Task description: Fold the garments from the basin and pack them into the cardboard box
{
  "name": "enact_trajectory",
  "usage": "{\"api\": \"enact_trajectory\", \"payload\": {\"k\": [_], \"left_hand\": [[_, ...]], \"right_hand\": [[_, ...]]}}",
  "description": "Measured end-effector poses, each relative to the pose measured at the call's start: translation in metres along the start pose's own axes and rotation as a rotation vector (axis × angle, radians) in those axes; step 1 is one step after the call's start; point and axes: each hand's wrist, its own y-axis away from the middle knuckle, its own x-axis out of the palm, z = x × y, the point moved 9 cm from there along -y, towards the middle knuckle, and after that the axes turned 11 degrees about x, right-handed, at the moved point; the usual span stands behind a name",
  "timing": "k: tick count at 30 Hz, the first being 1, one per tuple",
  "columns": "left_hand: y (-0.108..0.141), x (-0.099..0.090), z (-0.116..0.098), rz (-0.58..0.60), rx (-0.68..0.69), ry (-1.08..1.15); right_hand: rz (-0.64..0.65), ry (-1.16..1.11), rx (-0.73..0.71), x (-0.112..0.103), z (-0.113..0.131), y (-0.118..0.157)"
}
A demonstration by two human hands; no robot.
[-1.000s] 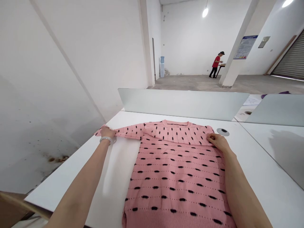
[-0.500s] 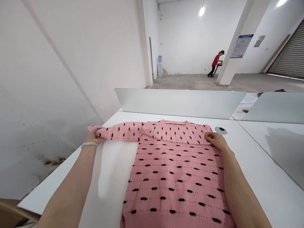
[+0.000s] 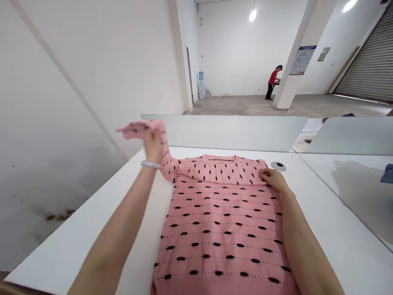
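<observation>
Head view: a pink sweater [image 3: 211, 229] with black dashes lies on the white table [image 3: 334, 205], one sleeve [image 3: 217, 173] across its chest. The right hand [image 3: 275, 179], low over the table, pinches fabric at the edge below the shoulder. The left hand [image 3: 153, 145], raised above the table, grips the other sleeve [image 3: 169, 166], bent upward. Beyond stand a pale divider [image 3: 227, 132] and a distant water cooler [image 3: 201, 90] with a blue bottle [image 3: 201, 76].

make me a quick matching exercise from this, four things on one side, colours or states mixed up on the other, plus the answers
1. bangle
2. right hand
3. sweater
4. left hand

a. raised, gripping a sleeve
b. pink with black marks
c. pale, ring-shaped
d. pinching cloth near the grommet

Pairs: 1-c, 2-d, 3-b, 4-a
</observation>
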Motion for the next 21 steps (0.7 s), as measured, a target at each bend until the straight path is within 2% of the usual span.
{"api": "enact_trajectory", "payload": {"k": [1,2,4,5,6,8,9,11,14,17,19,21], "left_hand": [[0.009,0.032,-0.024,0.097,0.030,0.002],[0.024,0.069,-0.049,0.260,0.074,0.022],[0.076,0.135,-0.102,0.627,0.228,0.033],[0.109,0.160,-0.120,0.814,0.294,0.002],[0.142,0.180,-0.131,0.993,0.329,-0.044],[0.195,0.197,-0.133,1.236,0.335,-0.109],[0.210,0.196,-0.127,1.287,0.317,-0.140],[0.218,0.184,-0.105,1.293,0.260,-0.202],[0.199,0.151,-0.058,1.185,0.161,-0.348],[0.178,0.116,-0.012,1.060,0.026,-0.516],[0.175,0.098,0.012,1.013,-0.103,-0.584],[0.178,0.089,0.028,0.993,-0.209,-0.592]], "right_hand": [[0.015,-0.044,0.012,0.000,-0.002,0.000],[0.028,-0.100,0.026,0.001,-0.005,0.000],[0.036,-0.239,0.065,-0.001,-0.011,-0.001],[0.025,-0.322,0.095,-0.003,-0.015,-0.002],[0.008,-0.403,0.131,-0.005,-0.020,-0.003],[-0.028,-0.532,0.206,-0.008,-0.028,-0.005],[-0.043,-0.588,0.240,-0.009,-0.032,-0.006],[-0.062,-0.668,0.287,-0.010,-0.037,-0.007],[-0.077,-0.649,0.272,-0.013,-0.035,-0.007],[-0.105,-0.474,0.227,-0.016,-0.028,-0.005],[-0.137,-0.364,0.238,-0.017,-0.025,-0.003],[-0.168,-0.273,0.246,-0.018,-0.020,-0.002]]}}
